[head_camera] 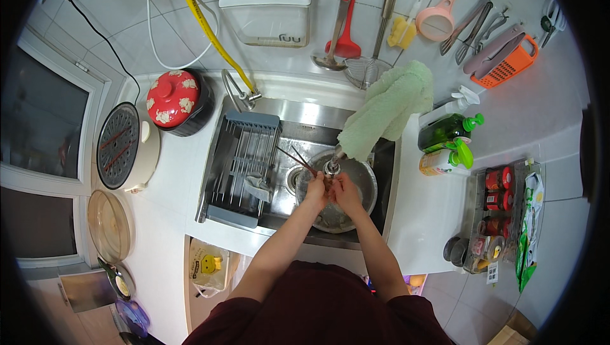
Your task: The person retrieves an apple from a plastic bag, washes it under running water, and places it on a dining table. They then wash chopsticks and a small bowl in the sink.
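Observation:
My left hand (316, 191) grips a pair of dark brown chopsticks (302, 161), which stick out towards the upper left. Close against it, my right hand (347, 195) has its fingers bent near the chopsticks' lower part; whether they pinch them is hidden. Both hands are just below the metal faucet head (332, 167), over a round metal basin (370, 193). That basin stands in the right part of a stainless steel sink (286, 141). A light green towel (387, 102) drapes over the faucet.
A grey-ended dish rack (252, 122) with a cloth (257, 187) spans the sink's left side. To the left stand a red-lidded pot (172, 95) and a cream cooker (147, 154). Pump bottles (445, 133) line the right counter near a jar rack (476, 178). Utensils hang behind, including a ladle (330, 61).

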